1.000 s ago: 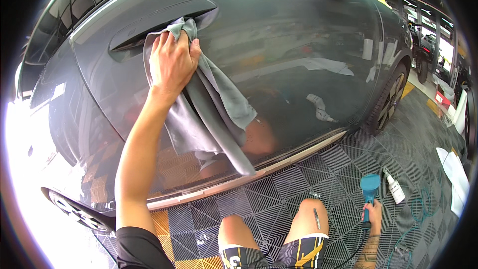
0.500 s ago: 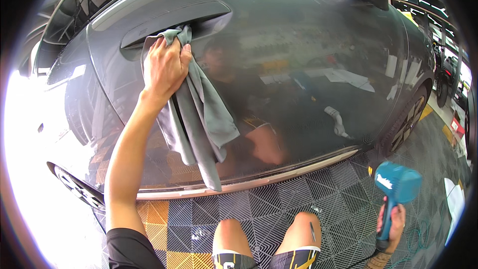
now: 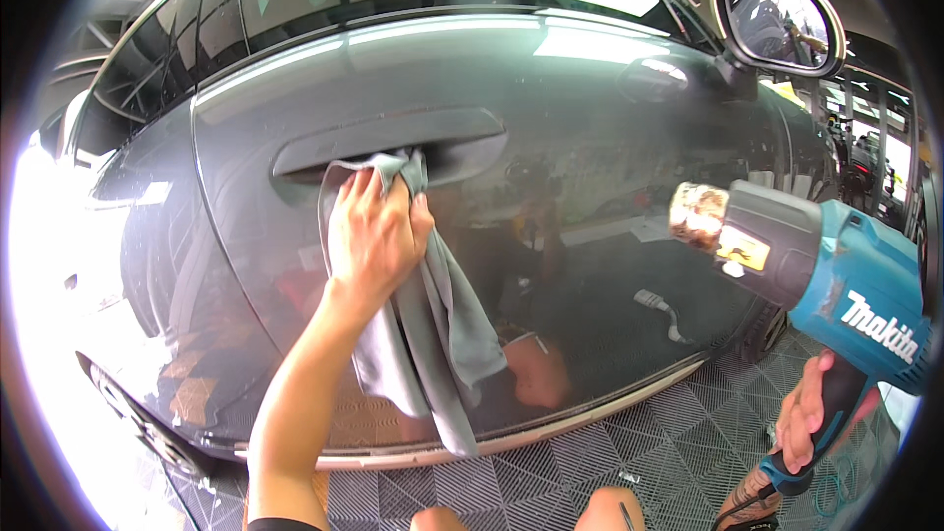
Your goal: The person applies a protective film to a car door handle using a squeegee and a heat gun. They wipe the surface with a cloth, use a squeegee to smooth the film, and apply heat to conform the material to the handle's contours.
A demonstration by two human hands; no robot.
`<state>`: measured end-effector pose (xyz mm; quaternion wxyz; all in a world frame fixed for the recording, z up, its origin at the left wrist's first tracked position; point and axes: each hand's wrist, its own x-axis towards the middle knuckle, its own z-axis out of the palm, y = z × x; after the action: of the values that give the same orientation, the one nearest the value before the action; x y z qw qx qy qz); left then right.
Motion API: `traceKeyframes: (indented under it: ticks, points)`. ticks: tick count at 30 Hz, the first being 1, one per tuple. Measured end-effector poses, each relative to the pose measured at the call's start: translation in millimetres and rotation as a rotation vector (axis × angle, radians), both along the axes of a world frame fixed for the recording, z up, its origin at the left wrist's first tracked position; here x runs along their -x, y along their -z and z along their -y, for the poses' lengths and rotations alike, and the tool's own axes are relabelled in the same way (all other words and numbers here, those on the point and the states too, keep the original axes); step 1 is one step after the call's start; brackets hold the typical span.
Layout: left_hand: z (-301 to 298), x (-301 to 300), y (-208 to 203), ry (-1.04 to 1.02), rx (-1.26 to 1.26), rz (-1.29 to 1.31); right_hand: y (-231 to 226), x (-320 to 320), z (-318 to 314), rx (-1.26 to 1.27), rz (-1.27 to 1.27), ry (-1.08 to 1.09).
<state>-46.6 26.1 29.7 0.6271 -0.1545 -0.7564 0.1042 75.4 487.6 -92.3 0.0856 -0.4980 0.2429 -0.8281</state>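
My left hand (image 3: 377, 241) is closed on a grey cloth (image 3: 462, 329), its bunched top pushed into the recess of the door handle (image 3: 393, 138). The rest of the cloth hangs down against the dark grey car door (image 3: 600, 226). At the right, my right hand (image 3: 808, 413) grips the handle of a teal and black heat gun (image 3: 836, 280). The gun's metal nozzle (image 3: 699, 216) points left, across the front of the door. A cord runs from the bottom of its handle.
A side mirror (image 3: 779, 28) juts out at the upper right. Below the door runs a pale sill strip (image 3: 580, 423) above a ribbed tile floor (image 3: 580, 467). My knees (image 3: 610, 509) are at the lower edge. A wheel (image 3: 147, 423) shows at the lower left.
My right hand has raised the heat gun from low at the right, and its nozzle now points left. The view has tilted up. My left hand keeps the cloth at the door handle.
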Motion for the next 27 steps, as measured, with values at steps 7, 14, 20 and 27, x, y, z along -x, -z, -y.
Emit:
traceKeyframes:
  ticks: [7,14,20,27]
  points:
    - [9,1,3,0.024,0.005,0.029,-51,12,93,-0.019,0.036,-0.004]
    - [7,9,6,0.054,0.01,-0.028,-69,-1,155,-0.127,0.062,0.126]
    - [12,12,8,0.056,0.035,-0.085,-75,-7,178,-0.135,0.042,0.144]
    - [11,8,7,0.016,0.03,-0.041,-80,1,183,-0.096,-0.011,0.203]
